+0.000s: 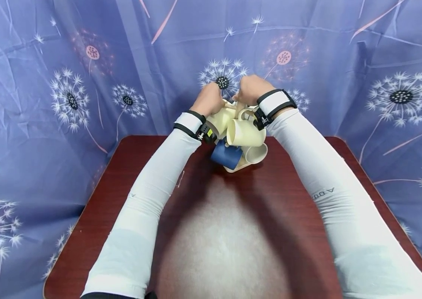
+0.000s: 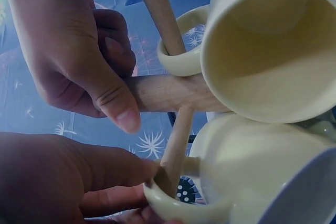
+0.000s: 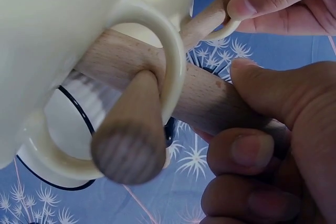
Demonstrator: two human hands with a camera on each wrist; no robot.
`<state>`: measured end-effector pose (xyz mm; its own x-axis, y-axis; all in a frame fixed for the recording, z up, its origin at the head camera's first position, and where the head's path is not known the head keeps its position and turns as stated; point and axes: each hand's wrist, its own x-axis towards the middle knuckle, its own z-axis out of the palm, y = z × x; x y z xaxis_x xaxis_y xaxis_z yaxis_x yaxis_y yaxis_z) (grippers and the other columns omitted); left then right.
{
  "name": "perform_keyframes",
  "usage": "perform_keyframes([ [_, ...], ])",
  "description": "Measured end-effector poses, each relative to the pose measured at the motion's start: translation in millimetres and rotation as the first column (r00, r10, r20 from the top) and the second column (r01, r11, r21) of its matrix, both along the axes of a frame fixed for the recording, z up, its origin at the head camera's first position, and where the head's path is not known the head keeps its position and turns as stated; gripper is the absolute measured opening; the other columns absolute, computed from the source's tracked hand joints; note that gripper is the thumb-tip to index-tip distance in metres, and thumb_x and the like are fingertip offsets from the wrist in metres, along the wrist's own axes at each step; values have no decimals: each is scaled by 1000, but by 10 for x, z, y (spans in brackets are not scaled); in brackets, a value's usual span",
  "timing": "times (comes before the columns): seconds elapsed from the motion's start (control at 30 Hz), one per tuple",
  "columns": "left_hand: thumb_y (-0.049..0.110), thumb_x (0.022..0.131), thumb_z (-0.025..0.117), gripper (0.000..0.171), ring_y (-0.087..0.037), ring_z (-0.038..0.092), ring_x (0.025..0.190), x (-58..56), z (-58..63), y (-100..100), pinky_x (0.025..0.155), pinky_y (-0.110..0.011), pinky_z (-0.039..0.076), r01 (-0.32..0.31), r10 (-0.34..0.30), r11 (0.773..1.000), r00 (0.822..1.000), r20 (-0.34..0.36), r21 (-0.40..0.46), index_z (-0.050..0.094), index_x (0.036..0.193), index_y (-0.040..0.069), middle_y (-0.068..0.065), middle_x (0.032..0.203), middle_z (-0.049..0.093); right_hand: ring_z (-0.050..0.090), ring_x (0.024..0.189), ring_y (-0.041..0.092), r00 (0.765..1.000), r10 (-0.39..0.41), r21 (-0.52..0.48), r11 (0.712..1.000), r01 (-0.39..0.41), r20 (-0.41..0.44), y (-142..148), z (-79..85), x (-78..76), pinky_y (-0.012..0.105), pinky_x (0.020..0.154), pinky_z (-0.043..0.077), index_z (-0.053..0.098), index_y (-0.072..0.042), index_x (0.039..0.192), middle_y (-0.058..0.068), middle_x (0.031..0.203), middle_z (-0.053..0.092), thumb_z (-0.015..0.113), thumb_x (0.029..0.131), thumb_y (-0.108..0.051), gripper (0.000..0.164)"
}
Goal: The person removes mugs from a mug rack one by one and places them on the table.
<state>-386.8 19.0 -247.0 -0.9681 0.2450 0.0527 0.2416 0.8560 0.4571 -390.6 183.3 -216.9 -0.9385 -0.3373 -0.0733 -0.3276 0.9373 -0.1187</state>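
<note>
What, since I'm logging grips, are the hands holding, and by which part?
Left hand: cream mug, by its handle. Right hand: wooden stand, by its upper post.

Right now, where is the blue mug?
In the head view, the blue mug is near the centre, below two cream mugs, left of a whitish mug.

We get a bright head view, whitish glare on the reddish-brown tabletop [image 1: 227,245] between two long shadows; our left wrist view is dimmer, shade lying inside the upper cream mug [image 2: 275,51].

passage over the tabletop [image 1: 225,232] between both sleeves [image 1: 141,207], mugs [image 1: 247,133] crowding the wooden post [image 2: 165,93], curtain [image 1: 181,54] behind
</note>
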Motion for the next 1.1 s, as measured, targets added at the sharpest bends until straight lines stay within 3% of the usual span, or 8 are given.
perform_keyframes([
  [0.2,17,100,63,40,-12,42,54,-35,22,-48,53,-24,38,-15,15,1000,1000,23,-2,44,64,15,4,59,34,65,96,35,1000,-8,-4,1000,9,13,-11,5,-24,53,98,54,66,-4,86,22,103,67,60,104,-33,34],
  [0.37,11,101,59,42,-11,37,50,-67,13,-93,52,-23,36,13,-13,1000,1000,26,17,43,62,14,4,55,32,64,94,35,1000,-24,-1,1000,24,17,-8,19,-3,54,98,53,62,-5,85,21,100,65,59,104,-33,34],
  [0.57,6,102,48,37,-12,34,54,-75,-1,-121,51,-23,34,18,-16,999,999,40,-35,40,66,14,1,65,31,66,105,39,999,-38,-2,999,38,19,-16,42,29,56,103,51,64,-3,90,25,113,68,59,104,-35,35],
  [0.87,16,107,51,38,-11,38,56,-69,-30,-168,50,-21,32,30,-28,999,998,52,-29,47,69,14,2,69,37,64,115,40,998,-52,5,999,52,40,-30,54,52,57,107,49,67,-3,95,25,123,67,57,105,-34,35],
  [1.1,18,108,51,51,-11,33,49,-68,-75,-260,51,-23,31,37,-37,999,999,10,7,41,57,13,6,51,28,64,116,41,998,-51,8,999,51,40,-26,58,43,58,108,48,68,-2,98,26,127,66,57,105,-35,35],
])
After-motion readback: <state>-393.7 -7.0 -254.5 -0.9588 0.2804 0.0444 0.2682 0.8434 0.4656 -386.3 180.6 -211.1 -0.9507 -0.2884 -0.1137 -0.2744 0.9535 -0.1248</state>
